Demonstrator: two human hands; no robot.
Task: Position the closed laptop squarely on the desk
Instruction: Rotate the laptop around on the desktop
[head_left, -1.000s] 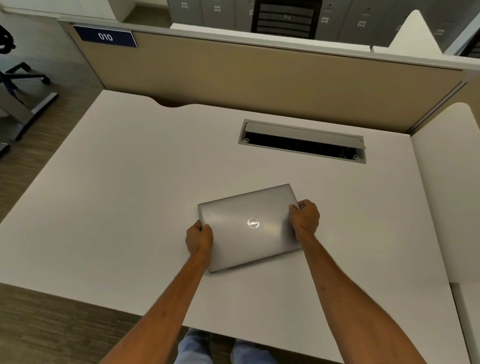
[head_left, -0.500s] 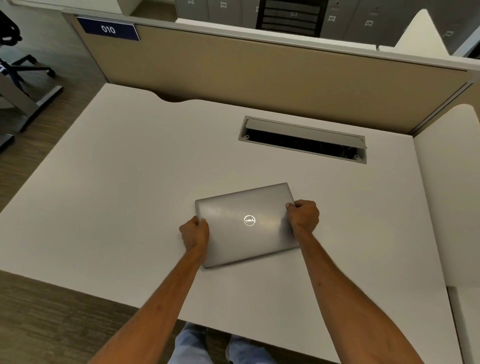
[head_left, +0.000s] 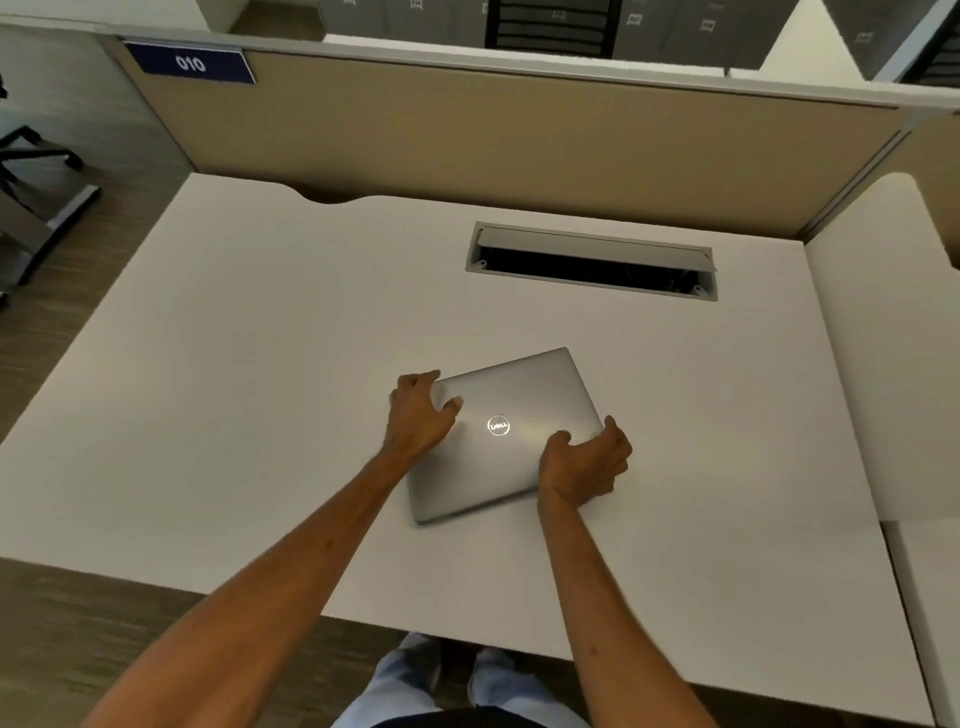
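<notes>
A closed silver laptop (head_left: 514, 410) with a round logo lies flat on the white desk (head_left: 260, 415), rotated so its far right corner points away from me. My left hand (head_left: 418, 413) curls over its far left corner, thumb on the lid. My right hand (head_left: 584, 462) grips its near right corner, fingers around the edge. Both hands hide those corners.
An open cable tray (head_left: 592, 265) is sunk into the desk beyond the laptop. A beige partition (head_left: 519, 140) with a blue "010" label (head_left: 189, 63) closes the far side. Another white desk (head_left: 883, 338) adjoins on the right. A chair base (head_left: 36, 171) stands on the floor at left.
My left hand has shifted from the laptop's left edge up to its far left corner, and my right hand from the far right corner down to the near right one. The laptop looks more skewed.
</notes>
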